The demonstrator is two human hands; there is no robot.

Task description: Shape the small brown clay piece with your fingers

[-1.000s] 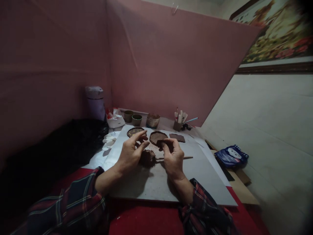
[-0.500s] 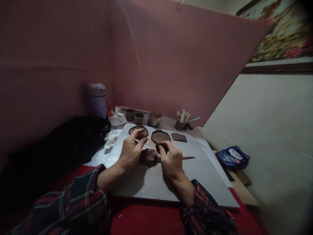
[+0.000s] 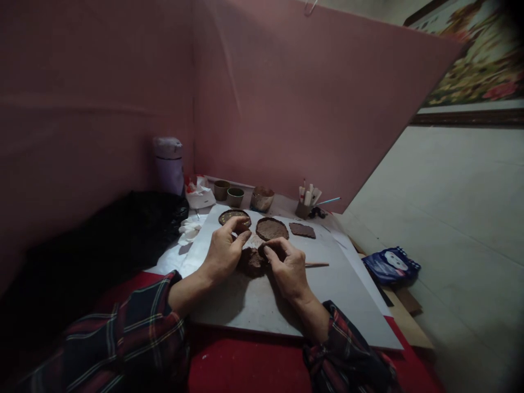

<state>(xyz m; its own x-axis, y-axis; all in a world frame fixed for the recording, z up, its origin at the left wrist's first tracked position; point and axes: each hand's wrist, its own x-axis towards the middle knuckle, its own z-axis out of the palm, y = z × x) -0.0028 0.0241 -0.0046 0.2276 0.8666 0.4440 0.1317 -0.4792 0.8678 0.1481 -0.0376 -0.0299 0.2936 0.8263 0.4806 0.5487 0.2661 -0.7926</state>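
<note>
Above the pale board point(image 3: 347, 297), my left hand point(image 3: 223, 251) has its thumb and forefinger apart, and I see nothing between them. My right hand point(image 3: 289, 267) pinches a small dark piece of clay point(image 3: 262, 249) between thumb and fingers. Just below and between both hands lies a rough brown clay lump point(image 3: 251, 265). Beyond the right hand is a round, rimmed clay disc point(image 3: 272, 229). A second round disc point(image 3: 234, 218), with light specks, sits behind my left fingers, which partly cover it. To the right lies a flat rectangular clay slab point(image 3: 302, 230).
A wooden-handled tool point(image 3: 317, 265) sticks out behind my right hand. Cups point(image 3: 235, 197), a stained bowl point(image 3: 262, 200) and a tool holder point(image 3: 303, 209) line the back. A black plastic bag point(image 3: 102, 245) fills the left; a blue packet point(image 3: 392, 266) lies at right.
My right hand has brought the clay piece slightly left, over the lump's edge. My left hand keeps about the same pose. The whole view has shifted a little.
</note>
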